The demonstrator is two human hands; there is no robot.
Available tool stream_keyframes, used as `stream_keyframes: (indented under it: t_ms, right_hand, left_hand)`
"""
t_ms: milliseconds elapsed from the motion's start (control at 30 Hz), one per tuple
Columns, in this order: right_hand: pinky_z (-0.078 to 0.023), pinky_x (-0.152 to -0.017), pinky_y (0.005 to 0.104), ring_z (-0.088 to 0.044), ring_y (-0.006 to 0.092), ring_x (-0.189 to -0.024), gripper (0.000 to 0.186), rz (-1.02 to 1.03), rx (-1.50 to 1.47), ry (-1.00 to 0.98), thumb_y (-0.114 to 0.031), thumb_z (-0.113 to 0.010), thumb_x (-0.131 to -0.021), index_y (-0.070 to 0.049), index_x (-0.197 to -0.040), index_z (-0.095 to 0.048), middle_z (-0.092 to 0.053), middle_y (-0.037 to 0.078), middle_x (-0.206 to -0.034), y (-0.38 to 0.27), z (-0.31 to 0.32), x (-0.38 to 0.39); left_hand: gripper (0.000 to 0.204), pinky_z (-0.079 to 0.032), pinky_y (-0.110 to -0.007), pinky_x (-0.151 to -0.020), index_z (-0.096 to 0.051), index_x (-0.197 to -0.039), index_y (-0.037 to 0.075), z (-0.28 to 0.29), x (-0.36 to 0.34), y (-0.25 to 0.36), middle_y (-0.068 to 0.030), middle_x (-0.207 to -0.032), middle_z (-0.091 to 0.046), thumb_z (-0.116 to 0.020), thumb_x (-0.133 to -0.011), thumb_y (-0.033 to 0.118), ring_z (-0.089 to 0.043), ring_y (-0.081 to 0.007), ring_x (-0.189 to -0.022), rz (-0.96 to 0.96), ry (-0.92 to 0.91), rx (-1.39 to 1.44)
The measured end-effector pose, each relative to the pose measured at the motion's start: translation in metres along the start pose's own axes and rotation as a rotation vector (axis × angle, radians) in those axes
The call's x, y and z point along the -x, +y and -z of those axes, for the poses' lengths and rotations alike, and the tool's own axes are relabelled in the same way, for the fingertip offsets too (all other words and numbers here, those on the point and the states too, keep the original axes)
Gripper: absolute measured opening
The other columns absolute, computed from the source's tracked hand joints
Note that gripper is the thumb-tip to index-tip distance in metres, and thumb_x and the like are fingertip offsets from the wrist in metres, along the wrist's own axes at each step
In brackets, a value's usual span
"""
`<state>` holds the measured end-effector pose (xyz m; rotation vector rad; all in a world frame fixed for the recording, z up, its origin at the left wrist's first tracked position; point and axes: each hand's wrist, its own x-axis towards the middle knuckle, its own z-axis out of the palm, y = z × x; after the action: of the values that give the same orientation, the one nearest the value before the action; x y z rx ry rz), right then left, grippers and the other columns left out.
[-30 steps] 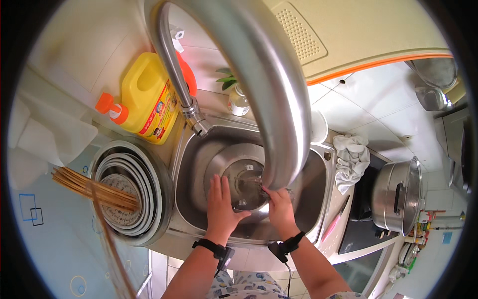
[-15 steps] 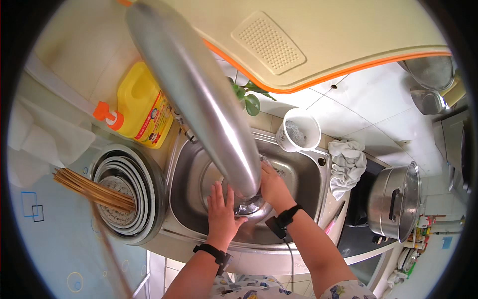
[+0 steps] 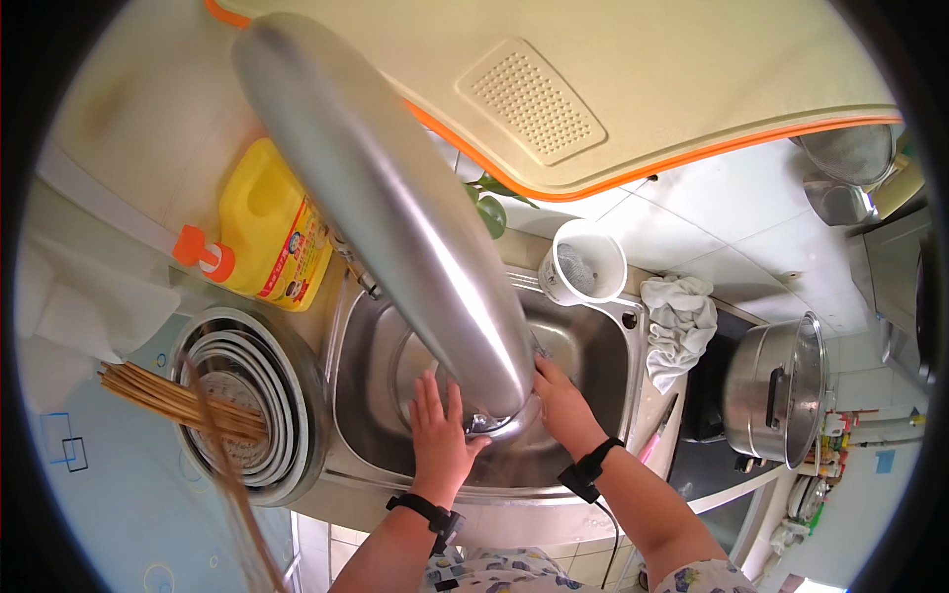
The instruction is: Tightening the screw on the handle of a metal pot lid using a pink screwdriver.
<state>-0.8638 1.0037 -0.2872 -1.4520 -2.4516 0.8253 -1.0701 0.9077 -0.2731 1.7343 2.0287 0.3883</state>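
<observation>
A large brushed-metal faucet spout (image 3: 395,208) crosses close in front and hides part of the sink. Both hands work low in the stainless steel sink (image 3: 371,415), below the spout's end. My left hand (image 3: 440,440) is palm down with fingers stretched and slightly spread, its thumb against a shiny, curved metal piece (image 3: 494,427). What that piece is, I cannot make out. To its right, my right hand (image 3: 568,405) has its fingers bent in behind the spout, fingertips partly hidden; what they grip cannot be seen.
Left of the sink are a yellow jug with an orange pump (image 3: 272,232) and nested bowls (image 3: 287,400) with chopsticks (image 3: 188,400) on them. A white tub (image 3: 603,252), a crumpled cloth (image 3: 677,321), a knife (image 3: 660,430) and a steel pot (image 3: 761,395) stand right. A cutting board (image 3: 692,89) leans behind.
My right hand has shifted right and slightly down, its fingers closer to the spout's edge. The left hand stays near the shiny metal piece. The whole view has tilted a little.
</observation>
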Motion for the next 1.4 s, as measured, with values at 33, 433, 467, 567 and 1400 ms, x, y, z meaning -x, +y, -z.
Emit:
stream_keyframes:
  t_ms: [33,433,467,567,1400]
  right_hand:
    - [-0.043,-0.109,0.0461,-0.049,0.042,-0.129,0.063,-0.003,0.01,0.001,0.01,-0.05,-0.08,-0.008,-0.14,-0.054,-0.05,0.022,-0.141,-0.002,0.002,-0.004]
    - [-0.047,-0.093,0.0458,-0.055,0.0366,-0.105,0.059,-0.115,0.07,0.141,0.003,-0.058,-0.082,-0.021,-0.135,-0.062,-0.057,0.015,-0.111,-0.025,0.007,-0.022]
    - [-0.047,-0.093,0.0458,-0.055,0.0366,-0.105,0.059,-0.117,0.068,0.145,0.003,-0.058,-0.082,-0.021,-0.135,-0.062,-0.057,0.015,-0.111,-0.033,0.013,-0.028]
    - [-0.047,-0.094,0.0458,-0.055,0.0366,-0.105,0.059,-0.202,-0.001,0.129,0.003,-0.057,-0.082,-0.022,-0.136,-0.062,-0.056,0.016,-0.11,-0.039,0.02,-0.021]
    - [-0.039,-0.112,0.0442,-0.042,0.0329,-0.141,0.07,0.024,-0.015,0.018,0.007,-0.054,-0.079,-0.014,-0.146,-0.049,-0.047,0.011,-0.151,-0.052,-0.008,0.021]
  left_hand:
    - [0.124,-0.03,-0.053,-0.113,-0.02,-0.158,0.006,0.0,-0.001,0.002,-0.0304,-0.157,-0.025,-0.09,-0.062,0.042,-0.038,-0.0455,-0.137,-0.018,0.038,-0.033]
    - [0.122,-0.028,-0.055,-0.113,-0.014,-0.159,0.005,-0.008,-0.001,0.003,-0.0298,-0.143,-0.043,-0.087,-0.069,0.045,-0.038,-0.0476,-0.135,-0.006,-0.061,-0.003]
    - [0.122,-0.028,-0.055,-0.113,-0.014,-0.159,0.005,-0.008,-0.002,0.005,-0.0298,-0.143,-0.043,-0.087,-0.069,0.045,-0.038,-0.0476,-0.135,-0.01,-0.061,-0.007]
    - [0.12,-0.027,-0.056,-0.114,-0.017,-0.158,0.004,-0.007,-0.002,0.006,-0.0306,-0.148,-0.036,-0.086,-0.069,0.045,-0.035,-0.0472,-0.137,-0.038,-0.053,0.006]
    - [0.029,-0.026,-0.056,-0.118,-0.06,-0.098,0.006,0.007,-0.004,0.002,-0.0063,-0.076,-0.063,-0.081,-0.08,0.016,-0.061,-0.0282,-0.074,-0.066,-0.017,0.41]
